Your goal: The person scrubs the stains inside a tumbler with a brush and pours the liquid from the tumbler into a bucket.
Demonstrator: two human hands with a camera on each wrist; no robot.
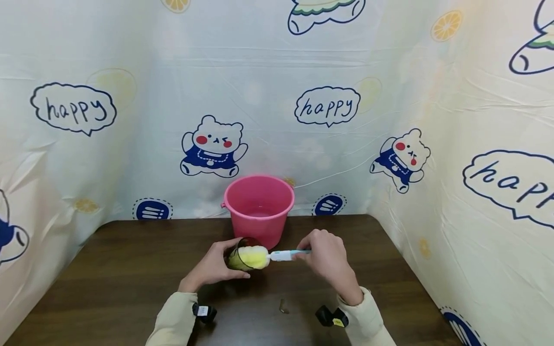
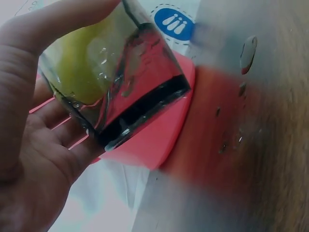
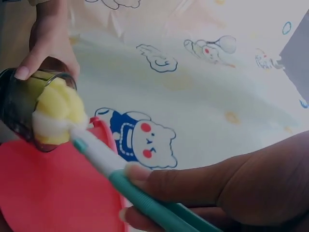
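My left hand [image 1: 215, 265] grips a dark see-through drinking glass [image 2: 145, 104] tipped on its side, its mouth facing right. Thumb and fingers wrap around the glass wall, as the left wrist view shows. A sponge cup brush with a yellow and white head [image 3: 60, 108] sits partly inside the glass. In my right hand [image 1: 326, 257] is the brush's white and teal handle [image 3: 140, 195], pinched between thumb and fingers. Just behind the glass stands a pink bucket [image 1: 259, 197].
Water drops [image 2: 248, 55] lie on the dark wooden table [image 1: 143, 274], and a small wet patch [image 1: 283, 306] shows near its front. A printed curtain [image 1: 268, 72] hangs behind the table and along its sides. The bucket stands near the back edge.
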